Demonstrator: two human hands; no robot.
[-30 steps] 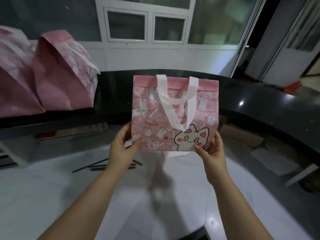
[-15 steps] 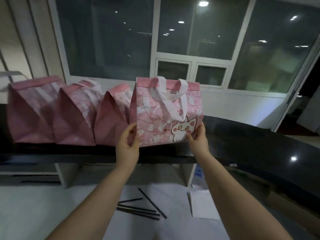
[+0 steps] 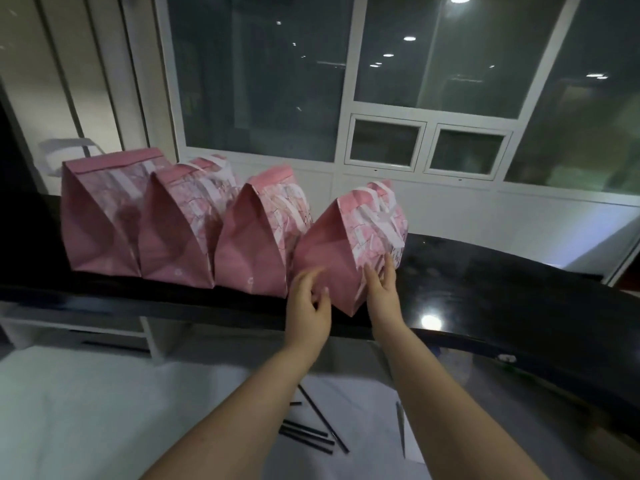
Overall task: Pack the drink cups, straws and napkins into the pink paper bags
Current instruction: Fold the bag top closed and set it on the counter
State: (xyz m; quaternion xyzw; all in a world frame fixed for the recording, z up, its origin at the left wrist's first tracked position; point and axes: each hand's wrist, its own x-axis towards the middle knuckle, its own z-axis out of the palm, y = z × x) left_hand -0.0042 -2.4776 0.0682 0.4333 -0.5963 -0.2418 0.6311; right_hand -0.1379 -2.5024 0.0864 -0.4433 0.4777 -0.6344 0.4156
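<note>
Several pink paper bags stand in a row on a black curved counter [image 3: 485, 271]. The rightmost bag [image 3: 329, 251] has white handles and a cat print, and sits at the row's right end near the counter's front edge. My left hand [image 3: 308, 299] is at its plain pink side, fingers spread, just touching or barely off it. My right hand [image 3: 382, 285] lies flat against its printed front face, fingers straight. Neither hand grips the bag. Several black straws [image 3: 311, 431] lie on the white table below. No cups or napkins show.
The other pink bags [image 3: 173, 237] fill the counter to the left. A white table [image 3: 86, 410] spreads below the counter, with a white sheet [image 3: 367, 403] under the straws. Dark windows and a white wall stand behind. The counter's right part is bare.
The bag that both hands carried in the air now stands on the counter at the right end of the row, turned sideways. Both hands have let go of it.
</note>
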